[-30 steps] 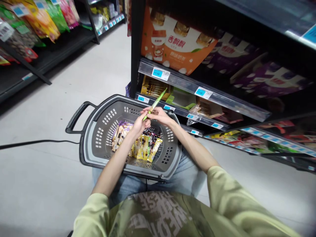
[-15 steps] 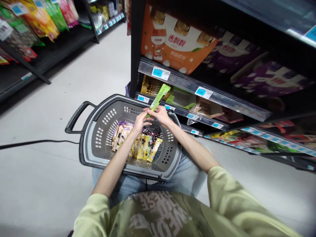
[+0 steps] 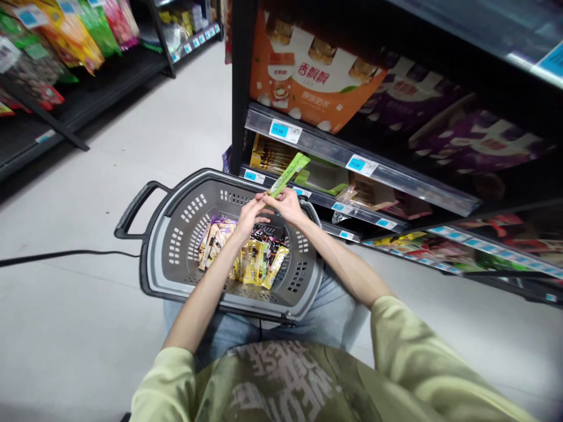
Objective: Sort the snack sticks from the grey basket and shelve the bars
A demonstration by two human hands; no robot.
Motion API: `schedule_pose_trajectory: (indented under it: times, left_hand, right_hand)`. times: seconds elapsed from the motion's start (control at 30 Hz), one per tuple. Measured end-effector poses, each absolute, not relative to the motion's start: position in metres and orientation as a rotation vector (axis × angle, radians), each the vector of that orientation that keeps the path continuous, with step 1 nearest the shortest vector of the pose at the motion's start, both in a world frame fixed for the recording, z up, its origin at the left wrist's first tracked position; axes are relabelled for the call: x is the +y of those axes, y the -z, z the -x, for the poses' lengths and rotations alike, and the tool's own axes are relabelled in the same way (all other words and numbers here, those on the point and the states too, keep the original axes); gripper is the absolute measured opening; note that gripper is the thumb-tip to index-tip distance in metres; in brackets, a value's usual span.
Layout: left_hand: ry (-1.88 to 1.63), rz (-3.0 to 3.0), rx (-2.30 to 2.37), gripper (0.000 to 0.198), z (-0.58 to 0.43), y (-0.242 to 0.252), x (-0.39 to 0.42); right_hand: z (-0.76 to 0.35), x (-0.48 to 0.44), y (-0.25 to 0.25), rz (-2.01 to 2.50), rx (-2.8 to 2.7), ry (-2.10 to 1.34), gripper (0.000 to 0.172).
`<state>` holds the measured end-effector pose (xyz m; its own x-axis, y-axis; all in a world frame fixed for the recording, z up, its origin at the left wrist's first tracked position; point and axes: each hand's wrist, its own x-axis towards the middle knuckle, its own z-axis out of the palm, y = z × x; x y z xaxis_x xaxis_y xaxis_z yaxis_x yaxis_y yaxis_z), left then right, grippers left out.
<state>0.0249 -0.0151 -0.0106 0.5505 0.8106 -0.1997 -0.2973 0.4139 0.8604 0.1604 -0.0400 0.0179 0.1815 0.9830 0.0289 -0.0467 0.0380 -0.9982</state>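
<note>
Sachet [image 3: 290, 173] — lower end in right grip [image 3: 285, 205], top jutting beyond

Packet [image 3: 290, 174] looks glossy plastic, basket [image 3: 157, 256] smooth matt plastic, shirt [image 3: 352, 375] matt cloth, box [image 3: 332, 105] smooth card, jeans [image 3: 338, 316] denim.

On a shelf [image 3: 325, 147] stands an orange milk tea multipack [image 3: 321, 91] (its price label [image 3: 285, 130] is fixed just below). To its right are purple multipacks [image 3: 486, 140]. At the far left there are bright snack bags [image 3: 83, 44], perhaps with sweets.
</note>
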Motion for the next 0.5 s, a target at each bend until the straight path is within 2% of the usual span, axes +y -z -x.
schedule_pose_trajectory:
  times: [0.2,0.5]
  left_hand:
    - [-0.921,-1.129,0.753,0.045,-0.0253,0.0141,-0.0156]
    - [-1.113,-1.297,0.829,0.03,-0.019,0.0094,-0.0153]
  right_hand:
    - [-0.1605,-0.0392,-0.0173,1.222,-1.042,-1.083,0.045]
    - [-0.1572,-0.0393,-0.0156,1.178,-0.96,-1.084,0.042]
